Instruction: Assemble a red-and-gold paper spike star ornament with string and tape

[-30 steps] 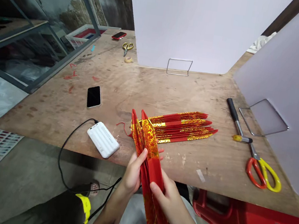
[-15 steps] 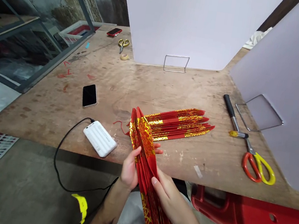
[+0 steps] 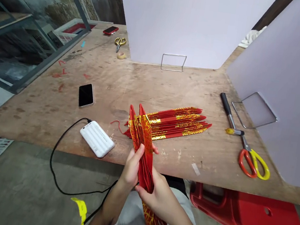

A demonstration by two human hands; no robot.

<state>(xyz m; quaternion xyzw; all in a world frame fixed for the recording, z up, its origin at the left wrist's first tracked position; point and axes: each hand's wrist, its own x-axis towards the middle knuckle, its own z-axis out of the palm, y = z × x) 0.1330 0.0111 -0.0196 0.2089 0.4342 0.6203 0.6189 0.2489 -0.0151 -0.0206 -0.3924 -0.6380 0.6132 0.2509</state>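
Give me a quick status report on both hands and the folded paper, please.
Left hand and right hand gripping folded red-gold paper. Second folded bundle on table just beyond. Nothing visibly blocking the hands.

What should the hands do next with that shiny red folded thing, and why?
I'd gently squeeze the red-and-gold folded bundle together near its far end. The left hand and right hand both hold it lower down, while its far tips stand apart.
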